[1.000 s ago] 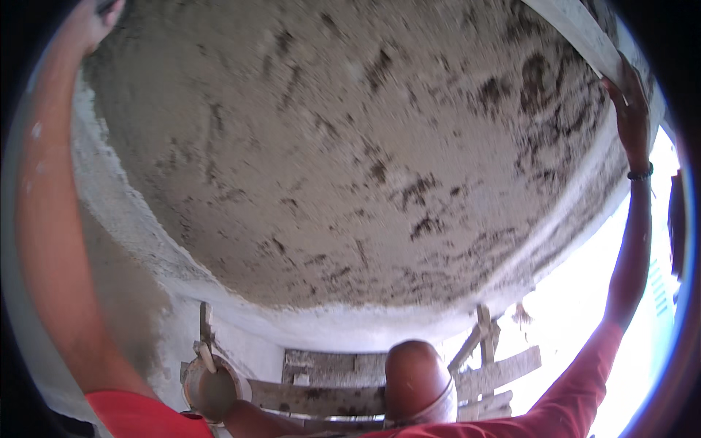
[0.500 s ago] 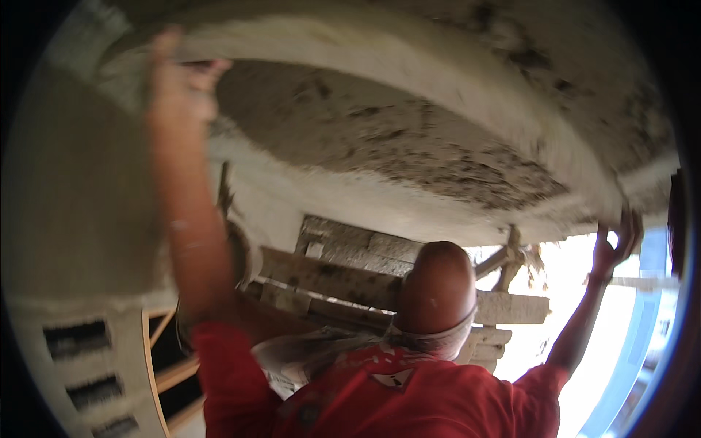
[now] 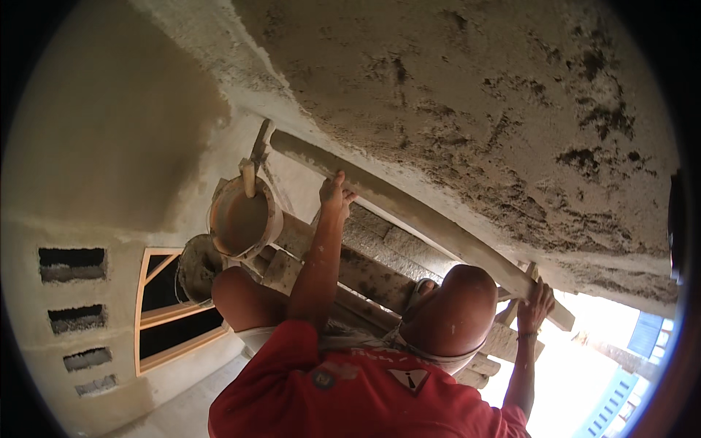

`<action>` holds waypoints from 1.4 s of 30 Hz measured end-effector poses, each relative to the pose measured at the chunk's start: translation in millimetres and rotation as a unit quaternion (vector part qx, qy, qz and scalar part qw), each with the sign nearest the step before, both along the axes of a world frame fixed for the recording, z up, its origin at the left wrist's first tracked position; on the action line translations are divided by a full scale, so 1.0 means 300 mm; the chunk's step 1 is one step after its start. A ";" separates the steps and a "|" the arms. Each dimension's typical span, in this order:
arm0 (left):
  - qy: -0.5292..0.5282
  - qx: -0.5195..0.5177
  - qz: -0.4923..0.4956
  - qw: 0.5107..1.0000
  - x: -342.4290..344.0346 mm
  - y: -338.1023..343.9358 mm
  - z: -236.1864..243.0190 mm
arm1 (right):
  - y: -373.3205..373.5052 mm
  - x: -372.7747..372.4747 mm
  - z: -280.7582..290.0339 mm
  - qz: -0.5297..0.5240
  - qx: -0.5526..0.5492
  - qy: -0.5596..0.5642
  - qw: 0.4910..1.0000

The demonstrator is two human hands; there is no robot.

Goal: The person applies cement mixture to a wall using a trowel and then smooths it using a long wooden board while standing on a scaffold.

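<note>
My left hand [image 3: 335, 191] is closed around the middle of a long, straight, mortar-smeared board [image 3: 412, 214], which lies diagonally along the edge of a rough plastered surface [image 3: 475, 117]. My right hand [image 3: 535, 305] grips the same board near its lower right end. Just left of the board's upper end, a bucket [image 3: 235, 226] holds wet grey mortar, with a pale handle [image 3: 250, 177] sticking out of it. My bent knees and red shirt fill the lower middle of the view.
Mortar-stained planks [image 3: 358, 281] form a platform beneath me. A second dirty bucket [image 3: 197, 270] is beside the first. At left are a smoother plastered wall [image 3: 109, 146], several block openings [image 3: 73, 264] and a timber window frame [image 3: 139, 314]. Bright outdoors shows at lower right.
The long board, earlier high across the rough surface, has come down toward the planks with both hands on it. The view has swung, bringing more wall and the window frame in.
</note>
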State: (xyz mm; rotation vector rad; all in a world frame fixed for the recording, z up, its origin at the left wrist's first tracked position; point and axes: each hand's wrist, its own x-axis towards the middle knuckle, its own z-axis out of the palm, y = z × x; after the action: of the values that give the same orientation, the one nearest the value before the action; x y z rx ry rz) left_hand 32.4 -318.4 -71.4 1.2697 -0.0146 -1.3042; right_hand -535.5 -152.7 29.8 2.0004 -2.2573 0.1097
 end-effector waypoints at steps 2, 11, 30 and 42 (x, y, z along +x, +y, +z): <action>0.042 -0.010 -0.020 0.999 0.065 0.018 -0.136 | -0.027 0.011 -0.075 0.015 0.025 -0.027 0.999; 0.193 0.098 -0.016 0.976 -0.189 0.106 -0.293 | 0.124 -0.165 -0.226 0.046 -0.056 -0.004 0.997; 0.147 0.066 -0.180 0.970 -0.154 0.167 -0.315 | 0.242 -0.198 -0.296 -0.052 0.005 -0.008 0.999; 0.206 0.121 -0.307 0.921 -0.594 0.351 -0.330 | 0.677 -0.469 -0.251 -0.191 0.126 0.053 0.972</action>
State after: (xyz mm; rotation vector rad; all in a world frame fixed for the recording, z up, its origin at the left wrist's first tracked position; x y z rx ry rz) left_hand -145.8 -213.0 -170.4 1.2147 0.0523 -2.1579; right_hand -676.0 50.4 -45.6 1.5801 -2.6425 -0.3279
